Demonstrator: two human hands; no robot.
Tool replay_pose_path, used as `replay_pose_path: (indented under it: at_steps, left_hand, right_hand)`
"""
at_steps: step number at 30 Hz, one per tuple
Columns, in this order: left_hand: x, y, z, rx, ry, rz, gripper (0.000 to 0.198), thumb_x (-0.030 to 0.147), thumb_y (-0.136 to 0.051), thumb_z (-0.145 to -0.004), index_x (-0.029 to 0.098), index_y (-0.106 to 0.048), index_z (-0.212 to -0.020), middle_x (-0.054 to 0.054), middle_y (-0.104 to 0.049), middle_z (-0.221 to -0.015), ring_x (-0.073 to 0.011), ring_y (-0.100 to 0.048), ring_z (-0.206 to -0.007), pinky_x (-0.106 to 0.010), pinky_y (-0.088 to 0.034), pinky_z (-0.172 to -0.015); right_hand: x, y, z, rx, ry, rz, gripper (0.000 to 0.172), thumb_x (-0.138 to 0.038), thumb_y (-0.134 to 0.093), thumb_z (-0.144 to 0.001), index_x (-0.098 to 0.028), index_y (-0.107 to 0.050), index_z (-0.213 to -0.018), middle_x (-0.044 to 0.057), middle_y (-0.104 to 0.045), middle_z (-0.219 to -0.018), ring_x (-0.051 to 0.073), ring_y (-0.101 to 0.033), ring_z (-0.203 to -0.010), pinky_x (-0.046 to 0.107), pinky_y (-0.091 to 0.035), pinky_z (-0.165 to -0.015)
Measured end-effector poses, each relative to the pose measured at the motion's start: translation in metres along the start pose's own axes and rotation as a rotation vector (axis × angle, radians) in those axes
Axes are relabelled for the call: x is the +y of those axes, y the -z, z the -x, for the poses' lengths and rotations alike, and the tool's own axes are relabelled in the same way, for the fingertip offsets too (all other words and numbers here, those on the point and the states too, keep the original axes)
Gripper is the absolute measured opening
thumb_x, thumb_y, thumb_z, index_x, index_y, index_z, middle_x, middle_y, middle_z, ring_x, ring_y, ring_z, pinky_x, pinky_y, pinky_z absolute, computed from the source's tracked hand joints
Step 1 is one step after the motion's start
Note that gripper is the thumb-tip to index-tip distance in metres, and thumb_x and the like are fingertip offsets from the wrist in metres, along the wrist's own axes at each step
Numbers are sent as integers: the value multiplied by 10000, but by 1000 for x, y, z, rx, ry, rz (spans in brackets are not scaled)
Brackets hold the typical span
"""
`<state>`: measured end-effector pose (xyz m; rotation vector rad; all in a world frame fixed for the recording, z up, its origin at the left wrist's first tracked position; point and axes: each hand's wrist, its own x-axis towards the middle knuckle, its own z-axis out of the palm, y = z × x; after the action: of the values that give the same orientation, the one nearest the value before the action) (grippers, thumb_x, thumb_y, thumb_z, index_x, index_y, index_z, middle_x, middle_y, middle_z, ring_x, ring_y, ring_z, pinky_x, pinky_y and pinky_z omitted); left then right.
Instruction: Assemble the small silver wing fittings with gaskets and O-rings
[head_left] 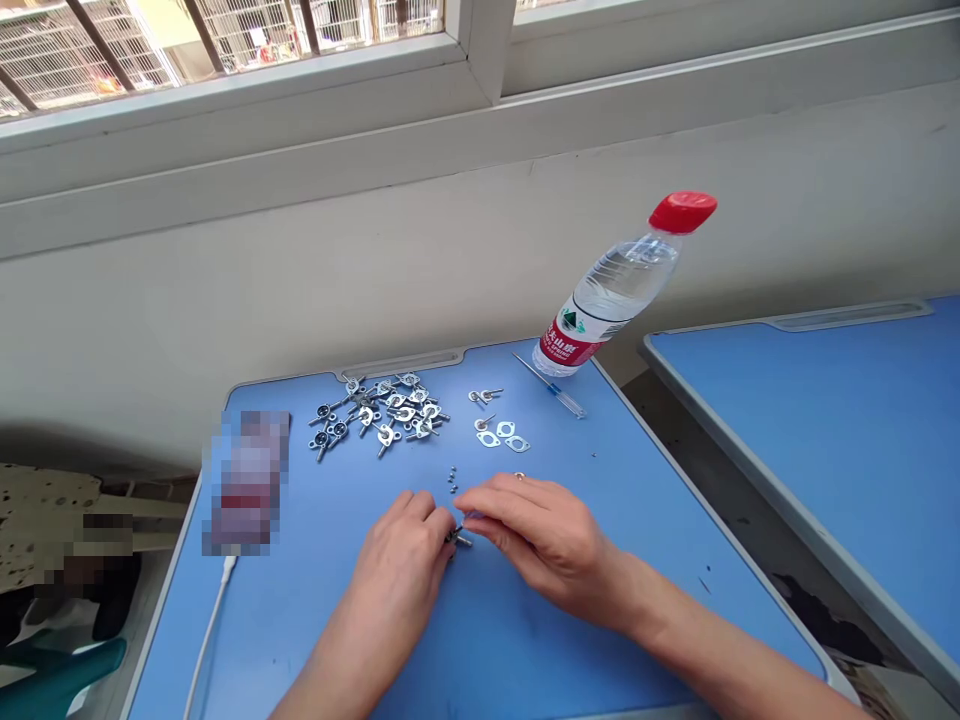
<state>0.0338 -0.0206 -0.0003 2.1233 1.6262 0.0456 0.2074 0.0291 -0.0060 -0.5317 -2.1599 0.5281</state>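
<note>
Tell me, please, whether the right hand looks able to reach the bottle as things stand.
Probably yes: between the right hand and the bottle, only the thin tool seems to lie in the way, low enough to pass over. The hand would first have to leave the metal part at its fingertips.

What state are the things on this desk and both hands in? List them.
Water bottle: red-capped, standing
Clear-handled tool: lying down
Metal fittings: loosely clustered
Flat plates: lying loose
White cable: plugged in
Left hand: gripping small fitting
Right hand: fingers together beside it, hold unclear
</note>
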Motion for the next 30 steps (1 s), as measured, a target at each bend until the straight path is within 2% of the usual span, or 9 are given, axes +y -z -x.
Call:
replay_pose_path:
  at_steps: [4,9,13,16,21,26,30]
  left_hand:
    - [-1,-1,0,18,-15,-17,130,105,-548,-929,189,-590,-839,-17,-597,-876,-212,-573,-843,-319,-457,-702]
    - [-2,-1,1,26,-22,-4,134,87,-536,-920,192,-587,-853,-18,-602,-899,-213,-568,-858,-324,-455,-728]
    - [-2,-1,1,36,-32,-8,144,80,-521,-919,199,-593,-881,-15,-596,-883,-210,-562,-837,-319,-448,-705]
    - [-2,-2,1,35,-33,-18,143,90,-518,-924,198,-591,-867,-14,-590,-868,-209,-559,-826,-314,-443,-689]
    - [-4,-1,0,27,-38,-21,130,73,-551,-888,197,-589,-900,-25,-599,-906,-225,-571,-864,-329,-455,-722]
    - [-9,4,0,36,-70,26,227,68,-556,-863,220,-575,-1031,-18,-626,-956,-231,-559,-918,-344,-455,-768]
    - [-10,6,-3,24,-62,55,196,83,-566,-866,223,-594,-1001,-12,-644,-968,-220,-550,-920,-348,-443,-802]
  right_hand:
    - [0,-2,1,7,-30,60,131,-153,-475,-987,-172,-602,-958,27,-670,-727,134,-586,-606,259,-469,-546]
    - [1,-1,-1,-7,6,-19,215,-109,-447,-984,-151,-577,-1150,80,-716,-924,166,-664,-826,281,-539,-686]
    - [0,-3,-1,-1,0,-22,202,-117,-434,-992,-173,-593,-1104,35,-696,-802,145,-630,-684,267,-506,-598]
    - [0,-4,0,10,-23,-5,169,-122,-454,-986,-176,-608,-1032,27,-690,-769,143,-619,-650,267,-491,-579]
    - [4,-5,1,28,-49,-17,162,-130,-473,-982,-172,-603,-1069,50,-723,-844,150,-640,-677,278,-522,-609]
    - [8,-3,1,17,-30,-31,193,-135,-472,-983,-168,-601,-1123,65,-736,-879,167,-670,-724,294,-551,-637]
    - [7,0,0,27,-17,-19,185,-141,-475,-980,-166,-612,-1102,62,-735,-855,164,-666,-695,293,-550,-615]
